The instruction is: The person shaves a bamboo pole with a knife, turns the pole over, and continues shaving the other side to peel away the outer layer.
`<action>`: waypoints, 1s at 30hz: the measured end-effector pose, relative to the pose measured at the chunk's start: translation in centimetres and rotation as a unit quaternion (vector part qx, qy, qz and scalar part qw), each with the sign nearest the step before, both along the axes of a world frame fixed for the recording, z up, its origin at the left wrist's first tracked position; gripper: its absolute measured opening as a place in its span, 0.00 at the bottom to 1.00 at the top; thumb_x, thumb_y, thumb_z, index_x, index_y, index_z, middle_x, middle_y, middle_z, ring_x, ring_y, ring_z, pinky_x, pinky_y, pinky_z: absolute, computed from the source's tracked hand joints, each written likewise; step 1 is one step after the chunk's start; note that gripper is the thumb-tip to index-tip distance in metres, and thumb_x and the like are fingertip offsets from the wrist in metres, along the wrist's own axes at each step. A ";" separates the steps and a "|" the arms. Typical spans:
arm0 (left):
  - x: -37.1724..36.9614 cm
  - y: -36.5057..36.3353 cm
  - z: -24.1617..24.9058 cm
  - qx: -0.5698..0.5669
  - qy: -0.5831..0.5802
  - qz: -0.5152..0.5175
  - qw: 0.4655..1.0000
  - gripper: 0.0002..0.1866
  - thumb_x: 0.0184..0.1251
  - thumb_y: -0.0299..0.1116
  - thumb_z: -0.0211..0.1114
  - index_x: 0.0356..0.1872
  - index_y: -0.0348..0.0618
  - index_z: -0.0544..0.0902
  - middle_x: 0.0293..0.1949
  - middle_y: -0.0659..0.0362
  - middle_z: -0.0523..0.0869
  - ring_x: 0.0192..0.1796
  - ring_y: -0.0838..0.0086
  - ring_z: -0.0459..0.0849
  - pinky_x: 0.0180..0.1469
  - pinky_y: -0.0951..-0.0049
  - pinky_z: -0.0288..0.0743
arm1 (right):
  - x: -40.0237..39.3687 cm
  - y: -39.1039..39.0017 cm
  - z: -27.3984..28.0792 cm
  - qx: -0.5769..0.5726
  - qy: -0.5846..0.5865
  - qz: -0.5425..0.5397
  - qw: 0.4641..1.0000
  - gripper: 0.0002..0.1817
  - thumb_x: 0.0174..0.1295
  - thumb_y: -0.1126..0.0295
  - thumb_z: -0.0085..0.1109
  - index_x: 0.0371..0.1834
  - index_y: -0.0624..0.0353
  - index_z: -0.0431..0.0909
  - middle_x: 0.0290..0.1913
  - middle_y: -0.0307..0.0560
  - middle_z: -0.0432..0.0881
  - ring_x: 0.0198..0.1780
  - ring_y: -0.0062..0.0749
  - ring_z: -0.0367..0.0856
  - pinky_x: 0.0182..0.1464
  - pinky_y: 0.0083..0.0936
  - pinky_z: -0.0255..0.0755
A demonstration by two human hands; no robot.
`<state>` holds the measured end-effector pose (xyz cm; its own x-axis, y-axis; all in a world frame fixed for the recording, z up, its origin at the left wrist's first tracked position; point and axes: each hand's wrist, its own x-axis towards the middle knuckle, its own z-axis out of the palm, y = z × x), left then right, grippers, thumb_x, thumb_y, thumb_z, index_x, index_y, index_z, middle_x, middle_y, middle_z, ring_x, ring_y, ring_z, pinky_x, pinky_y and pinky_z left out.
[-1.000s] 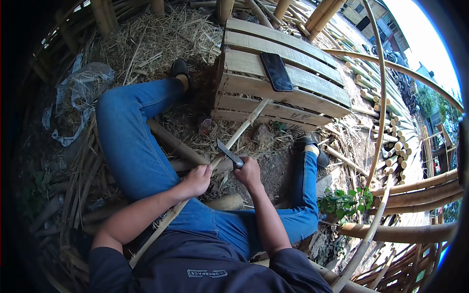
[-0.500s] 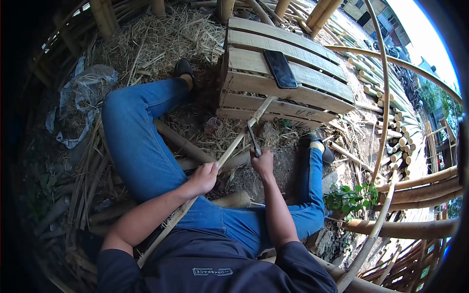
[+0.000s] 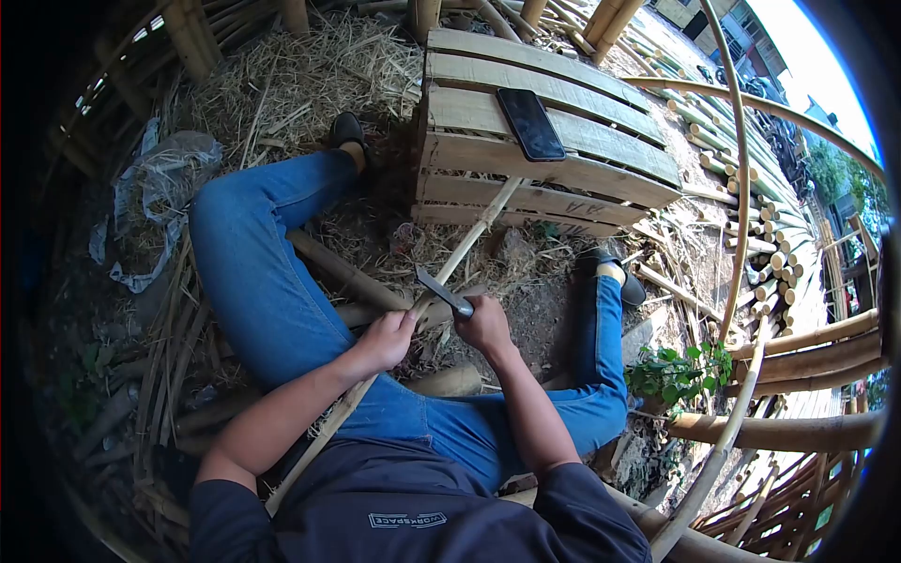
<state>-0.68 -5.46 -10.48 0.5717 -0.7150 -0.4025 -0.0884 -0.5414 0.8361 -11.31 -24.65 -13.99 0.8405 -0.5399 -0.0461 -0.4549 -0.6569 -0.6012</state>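
My left hand (image 3: pixel 387 342) is closed around a long pale bamboo strip (image 3: pixel 472 235). The strip runs slantwise from beside my left hip, under my forearm, up to the slatted front of a wooden crate (image 3: pixel 549 174). In my right hand (image 3: pixel 483 325) is a knife (image 3: pixel 445 292), gripped by its handle. Its grey blade points up and left and lies across the strip, just beyond my left fingers. Whether the edge bites into the bamboo cannot be made out. A black phone (image 3: pixel 531 124) lies on top of the crate.
Straw and shavings (image 3: pixel 291 80) cover the ground. Cut bamboo poles (image 3: pixel 779 253) are stacked at the right, near a leafy plant (image 3: pixel 678 377) and a curved bamboo pole (image 3: pixel 740 178). Crumpled plastic (image 3: pixel 160 202) lies at the left. My bent legs (image 3: pixel 267 272) flank the strip.
My right hand has drawn the knife back along the strip, down and left toward my left hand. The blade now crosses the strip nearer my left fingers. My left hand keeps its hold.
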 end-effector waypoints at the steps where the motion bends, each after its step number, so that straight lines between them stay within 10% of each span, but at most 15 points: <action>1: 0.0 0.1 -0.3 -0.021 -0.013 -0.006 1.000 0.25 0.84 0.47 0.43 0.33 0.37 0.76 0.23 0.54 0.78 0.26 0.64 0.79 0.30 0.60 0.71 | 0.0 0.1 0.0 -0.009 0.000 -0.011 1.000 0.10 0.48 0.68 0.62 0.32 0.57 0.88 0.29 0.63 0.85 0.35 0.59 0.86 0.45 0.48 0.81; 2: -0.1 0.2 -0.5 -0.042 -0.026 -0.012 0.999 0.24 0.84 0.48 0.42 0.32 0.40 0.74 0.20 0.60 0.75 0.21 0.73 0.75 0.25 0.65 0.70 | 0.0 0.2 -0.2 -0.015 -0.010 -0.016 1.000 0.09 0.48 0.69 0.62 0.31 0.58 0.88 0.28 0.63 0.84 0.35 0.60 0.86 0.45 0.48 0.81; 11: -0.6 -0.1 1.8 0.002 -0.084 -0.002 0.996 0.25 0.83 0.45 0.43 0.37 0.33 0.79 0.31 0.39 0.84 0.40 0.39 0.84 0.43 0.47 0.74 | 0.4 0.3 -1.3 -0.009 -0.025 -0.078 0.997 0.10 0.50 0.69 0.61 0.33 0.58 0.88 0.30 0.66 0.85 0.37 0.61 0.86 0.46 0.50 0.80; 27: -0.2 -0.2 1.2 0.009 -0.026 0.001 1.000 0.25 0.83 0.45 0.44 0.33 0.33 0.77 0.28 0.41 0.83 0.36 0.43 0.84 0.40 0.49 0.74 | 0.5 -5.3 -3.3 0.009 -0.043 -0.180 0.983 0.12 0.55 0.64 0.62 0.29 0.63 0.85 0.28 0.67 0.82 0.36 0.64 0.84 0.43 0.51 0.78; 30: -0.2 -0.1 1.0 0.009 -0.010 0.001 1.000 0.25 0.83 0.45 0.44 0.33 0.33 0.77 0.27 0.42 0.83 0.35 0.44 0.84 0.40 0.49 0.74 | 0.0 -5.7 -3.8 0.014 -0.074 -0.113 0.991 0.21 0.62 0.56 0.65 0.24 0.65 0.80 0.21 0.67 0.77 0.25 0.61 0.80 0.30 0.48 0.70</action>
<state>-0.92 -5.60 -9.50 0.5809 -0.7070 -0.4033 -0.1050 -0.5564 0.8242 -11.35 -30.32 -17.80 0.6964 -0.7158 0.0511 -0.4946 -0.5305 -0.6884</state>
